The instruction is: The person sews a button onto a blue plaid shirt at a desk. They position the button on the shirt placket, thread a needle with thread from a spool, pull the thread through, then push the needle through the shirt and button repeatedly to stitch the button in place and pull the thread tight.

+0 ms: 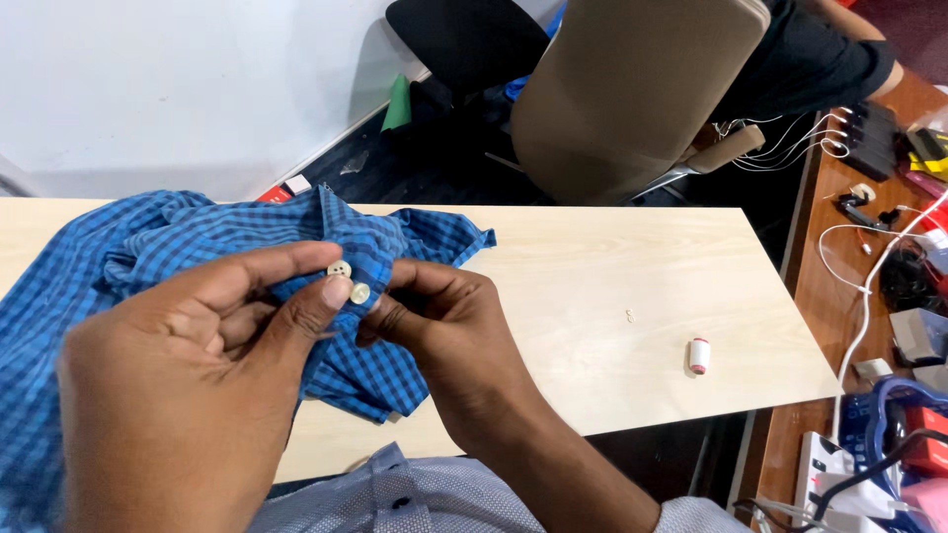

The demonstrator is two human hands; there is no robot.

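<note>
Pinching the blue checked shirt (pixel 197 257) between both hands above the bench (pixel 592 296), I see my left hand (pixel 188 375) thumb beside two pale buttons (pixel 350 281); right hand (pixel 444 326) grips the placket just right of them.

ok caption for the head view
Both hands pinch a blue checked shirt by its buttons; thread spool nearby.

Both hands are bare, left hand (pixel 188 365) and right hand (pixel 444 336), no rings or watch; the person wears a pale blue-grey dotted shirt (pixel 395 498) with a dark button.
</note>
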